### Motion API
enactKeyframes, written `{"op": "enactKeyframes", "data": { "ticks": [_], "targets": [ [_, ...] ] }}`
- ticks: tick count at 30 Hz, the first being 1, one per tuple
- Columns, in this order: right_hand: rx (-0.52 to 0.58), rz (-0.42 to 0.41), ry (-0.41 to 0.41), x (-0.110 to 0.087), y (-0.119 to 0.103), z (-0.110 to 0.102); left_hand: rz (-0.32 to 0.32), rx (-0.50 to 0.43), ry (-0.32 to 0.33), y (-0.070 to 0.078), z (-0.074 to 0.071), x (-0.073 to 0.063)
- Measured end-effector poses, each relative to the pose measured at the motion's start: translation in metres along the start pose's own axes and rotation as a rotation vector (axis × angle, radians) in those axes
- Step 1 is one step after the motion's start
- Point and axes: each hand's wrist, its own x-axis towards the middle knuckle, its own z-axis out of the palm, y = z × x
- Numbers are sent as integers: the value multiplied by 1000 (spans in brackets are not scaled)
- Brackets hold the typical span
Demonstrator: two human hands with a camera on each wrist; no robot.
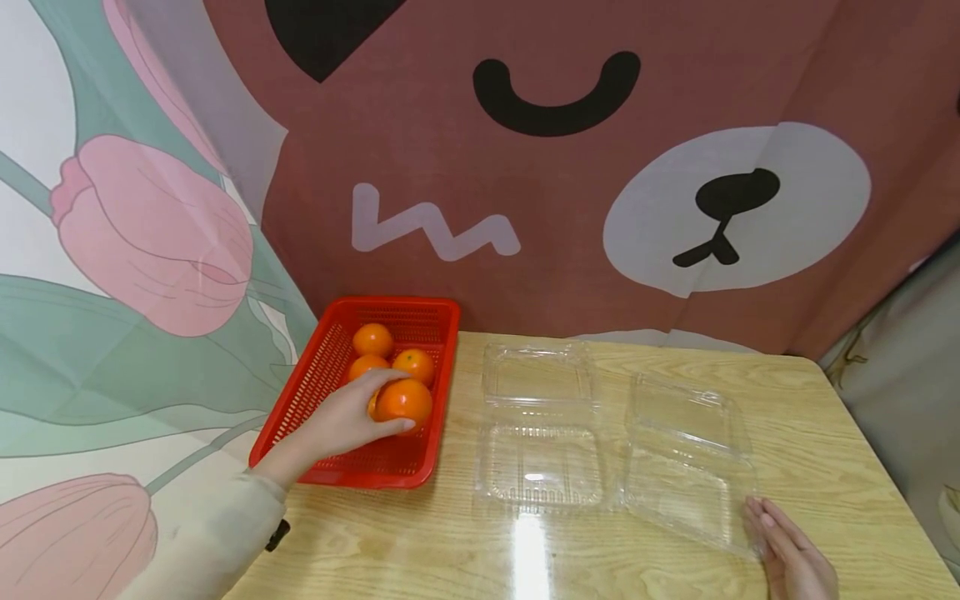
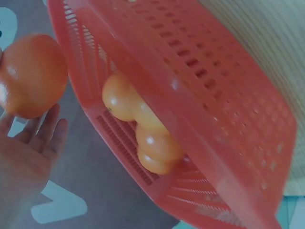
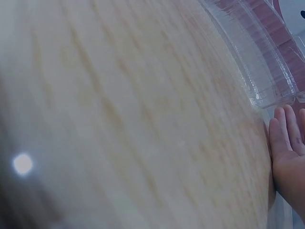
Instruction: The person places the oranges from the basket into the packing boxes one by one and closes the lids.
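My left hand (image 1: pixel 351 421) grips a bright orange (image 1: pixel 406 404) between thumb and fingers, over the near half of the red plastic basket (image 1: pixel 441 408). Several more oranges (image 1: pixel 372 340) lie in the basket, some partly hidden behind the hand and the held fruit. In the left wrist view the held orange (image 2: pixel 34 76) appears beside the basket's rim, with fingertips beneath it. My right hand (image 1: pixel 798 553) has its fingers extended at the near right corner of a clear clamshell container (image 1: pixel 678 492). The right wrist view shows those fingers (image 3: pixel 281 126) right at the container's edge (image 3: pixel 271 98).
A second clear clamshell container (image 1: pixel 542 467) lies opened flat between the basket and the right-hand container, its lid half toward the wall. All stand on a light wood-grain table (image 1: pixel 420 542). Behind it hangs a printed curtain (image 1: pixel 555 283) with a bear face and tulips.
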Motion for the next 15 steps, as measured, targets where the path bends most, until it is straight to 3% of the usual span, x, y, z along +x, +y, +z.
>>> {"op": "enactKeyframes", "data": {
  "ticks": [15],
  "targets": [
    [-20,-18,-20,-1,1,-1,54,-7,40,51,24,22]
  ]
}}
